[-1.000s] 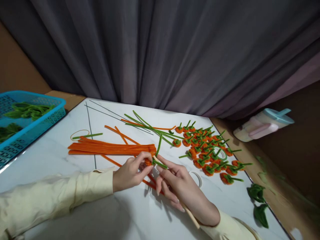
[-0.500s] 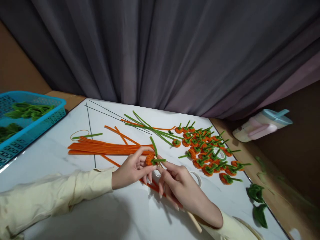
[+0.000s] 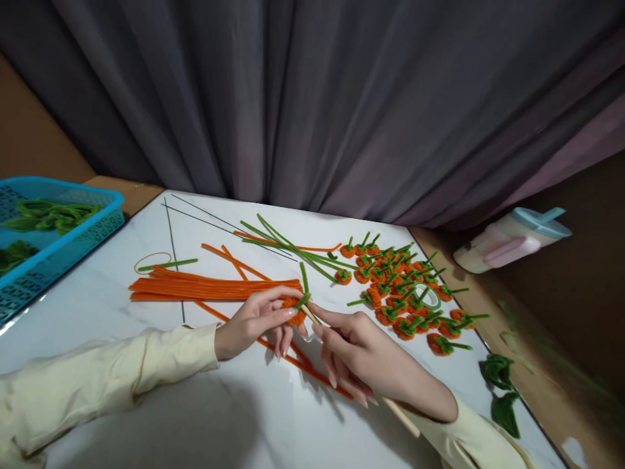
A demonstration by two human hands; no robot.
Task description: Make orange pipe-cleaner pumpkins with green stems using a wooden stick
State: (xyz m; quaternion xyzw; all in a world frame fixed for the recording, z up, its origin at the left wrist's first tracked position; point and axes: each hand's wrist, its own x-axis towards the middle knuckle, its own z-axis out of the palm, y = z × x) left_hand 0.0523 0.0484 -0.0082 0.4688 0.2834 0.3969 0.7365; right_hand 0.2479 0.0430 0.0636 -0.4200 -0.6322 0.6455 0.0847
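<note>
Between the fingers of my left hand [image 3: 261,319] is a small orange pipe-cleaner pumpkin [image 3: 295,317] with green stem pieces [image 3: 305,280] sticking up from its top. My right hand [image 3: 359,352] grips a thin wooden stick [image 3: 403,418], its tip pressed against the green part of the pumpkin. Part of the pumpkin is hidden by my left fingers. Just behind my left hand lies a bundle of orange pipe cleaners [image 3: 209,288]. Loose orange pipe cleaners [image 3: 312,371] pass beneath both hands.
Several finished pumpkins [image 3: 400,286] cluster at the right, a tape roll [image 3: 426,296] among them. Green pipe cleaners [image 3: 293,247] and dark wires [image 3: 208,218] lie behind. A blue basket [image 3: 105,218] holds green leaves at left. Dark green leaves [image 3: 505,413] and a lidded cup [image 3: 508,241] are at right.
My right hand and the stick have shifted slightly right and down. My left fingers have turned the pumpkin, its green pieces now pointing more upward, with the stick tip still at its top.
</note>
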